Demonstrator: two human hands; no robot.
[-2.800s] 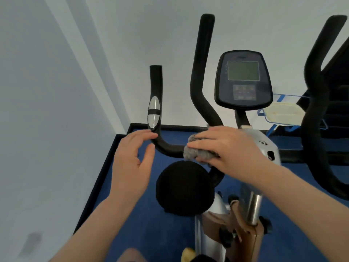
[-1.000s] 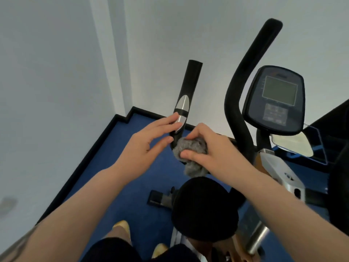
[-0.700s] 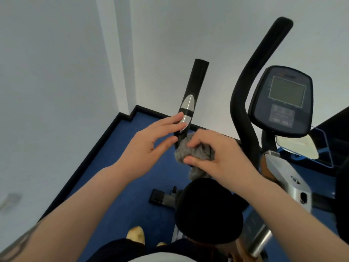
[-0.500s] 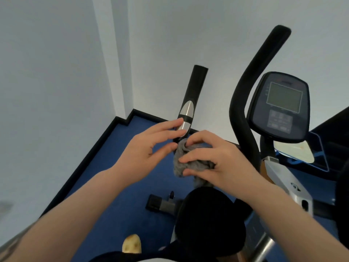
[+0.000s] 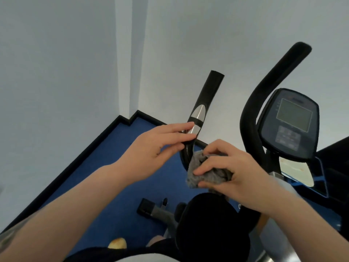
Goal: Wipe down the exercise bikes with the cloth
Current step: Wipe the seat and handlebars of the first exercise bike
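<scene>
Cloth (image 5: 205, 173) bunched in right hand (image 5: 236, 171), now lower on the left handlebar (image 5: 200, 114) bend than a second ago. Left hand (image 5: 160, 146), fingers straight, steadies the bar. Judgement: handlebar wipe continues; console (image 5: 289, 123) untouched.

One camera only, worn on the person's head, so no second view overlaps it. It looks forward and steeply down over both forearms, which enter from the bottom edge. The wide lens bends the wall (image 5: 56, 72) and its corner line. The left hand (image 5: 156, 148) and right hand (image 5: 232, 173) sit close, near the centre of the picture. The exercise bike (image 5: 251, 129) fills the right half at arm's reach, with its console (image 5: 289, 123) tilted toward the lens and its saddle (image 5: 213, 227) directly below. The blue floor (image 5: 117, 167) lies farther down, reaching the room's corner at upper left.
</scene>
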